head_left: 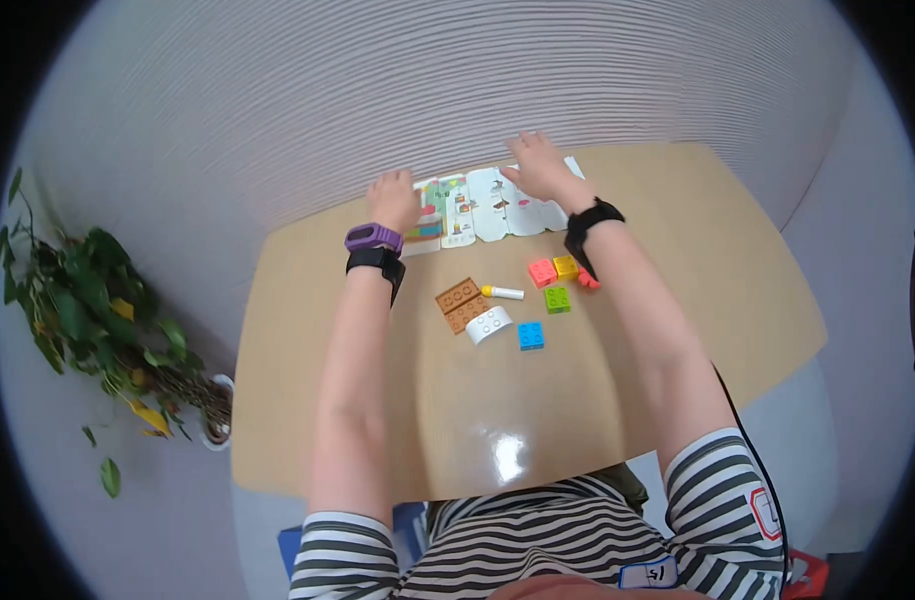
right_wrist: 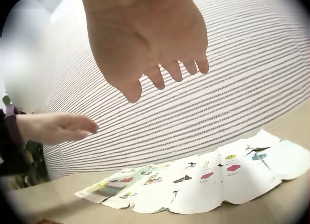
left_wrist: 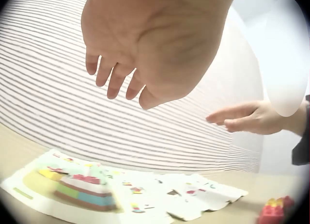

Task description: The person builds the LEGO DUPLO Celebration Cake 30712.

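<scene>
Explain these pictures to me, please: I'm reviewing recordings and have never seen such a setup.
There is no machine, just a person's bare hands. The head camera looks down over the table; a camera on each wrist looks at that hand. Both the left hand and right hand are raised and empty, near an unfolded illustrated leaflet. Closer to the person lie toy building pieces: brown studded plates, a white curved brick, a yellow-tipped white stick, and blue, green, yellow and red bricks.
</scene>
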`<action>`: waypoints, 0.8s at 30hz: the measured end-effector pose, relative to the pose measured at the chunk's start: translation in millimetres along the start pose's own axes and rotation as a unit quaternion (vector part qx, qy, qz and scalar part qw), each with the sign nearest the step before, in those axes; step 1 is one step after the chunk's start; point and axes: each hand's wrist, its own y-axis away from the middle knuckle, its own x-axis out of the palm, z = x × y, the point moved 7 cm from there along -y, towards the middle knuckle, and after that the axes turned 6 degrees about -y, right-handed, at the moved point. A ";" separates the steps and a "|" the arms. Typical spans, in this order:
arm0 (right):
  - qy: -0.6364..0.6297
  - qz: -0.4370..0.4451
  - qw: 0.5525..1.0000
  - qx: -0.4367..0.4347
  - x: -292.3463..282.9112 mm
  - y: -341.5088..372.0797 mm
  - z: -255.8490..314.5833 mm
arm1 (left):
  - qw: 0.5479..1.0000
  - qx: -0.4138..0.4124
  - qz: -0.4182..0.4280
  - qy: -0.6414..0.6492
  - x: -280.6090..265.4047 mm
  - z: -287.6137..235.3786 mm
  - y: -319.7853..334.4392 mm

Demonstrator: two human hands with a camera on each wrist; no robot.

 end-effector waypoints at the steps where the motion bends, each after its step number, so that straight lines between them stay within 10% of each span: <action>1: 0.011 0.008 1.000 0.013 5.8 -4.1 -1.9 | 1.000 -0.018 0.006 -0.025 0.4 5.4 1.2; 24: 0.072 -0.003 0.996 0.048 14.3 -6.8 2.9 | 0.996 -0.035 -0.058 -0.062 11.5 -2.3 -2.9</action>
